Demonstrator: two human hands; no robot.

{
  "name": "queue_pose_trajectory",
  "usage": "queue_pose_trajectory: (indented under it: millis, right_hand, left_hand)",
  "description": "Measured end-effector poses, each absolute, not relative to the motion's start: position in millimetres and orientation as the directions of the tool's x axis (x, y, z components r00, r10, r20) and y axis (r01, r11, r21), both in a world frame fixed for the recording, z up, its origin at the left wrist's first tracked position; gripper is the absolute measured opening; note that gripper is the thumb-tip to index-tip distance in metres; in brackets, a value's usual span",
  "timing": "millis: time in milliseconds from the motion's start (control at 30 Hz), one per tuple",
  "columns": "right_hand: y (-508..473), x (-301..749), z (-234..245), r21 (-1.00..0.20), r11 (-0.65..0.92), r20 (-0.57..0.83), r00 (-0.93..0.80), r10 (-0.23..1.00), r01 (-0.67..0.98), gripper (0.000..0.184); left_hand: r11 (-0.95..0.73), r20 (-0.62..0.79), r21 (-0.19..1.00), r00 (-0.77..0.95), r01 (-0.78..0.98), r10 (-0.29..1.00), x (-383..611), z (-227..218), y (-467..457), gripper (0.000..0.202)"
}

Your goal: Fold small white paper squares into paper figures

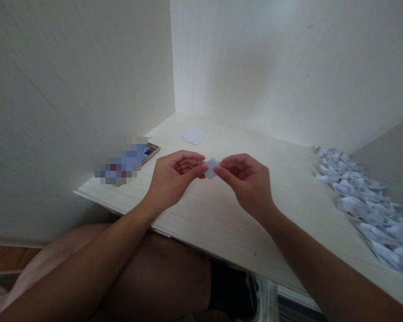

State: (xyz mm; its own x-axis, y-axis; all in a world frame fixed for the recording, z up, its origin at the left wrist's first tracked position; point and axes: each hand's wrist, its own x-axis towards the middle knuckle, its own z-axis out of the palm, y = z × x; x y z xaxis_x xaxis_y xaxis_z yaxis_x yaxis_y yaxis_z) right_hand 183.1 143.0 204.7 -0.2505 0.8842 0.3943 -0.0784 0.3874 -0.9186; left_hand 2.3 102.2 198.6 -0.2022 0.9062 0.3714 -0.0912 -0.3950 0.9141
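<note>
Left hand (pixel 171 176): pinches white paper (pixel 212 169) by its left corner.
Right hand (pixel 252 181): pinches the right corner.
Paper: small diamond, held over the bench (pixel 215 232).
Sheets (pixel 194 135): flat on bench, beyond the hands.
Phone (pixel 151 152): bench, left; partly blurred.
White pieces (pixel 366 190): heaped at bench's right.

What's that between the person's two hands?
A small white square, seemingly folded paper, pinched by the left hand on one side and the right hand on the other, in the head view.
</note>
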Motion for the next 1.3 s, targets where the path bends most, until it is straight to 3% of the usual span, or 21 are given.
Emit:
queue_pose_trajectory:
  millis: [500,833,1100,1300]
  right_hand:
    - [142,184,203,-0.906,0.421,0.405,-0.221,0.887,0.033,0.023]
    - [143,184,202,-0.908,0.418,0.396,-0.25,0.883,0.037,0.025]
    - [132,185,209,-0.682,0.664,0.622,-0.233,0.747,0.308,0.009]
    - [127,186,212,-0.581,0.734,0.692,-0.261,0.673,0.352,0.007]
  left_hand:
    - [-0.286,0.269,0.951,-0.14,-0.116,0.953,1,198,105,0.035]
    - [-0.351,0.324,0.928,-0.196,-0.124,0.926,0,192,106,0.032]
    - [-0.438,0.452,0.892,-0.265,0.112,0.852,2,191,100,0.02]
    - [-0.533,0.58,0.812,-0.237,0.238,0.779,-1,191,99,0.01]
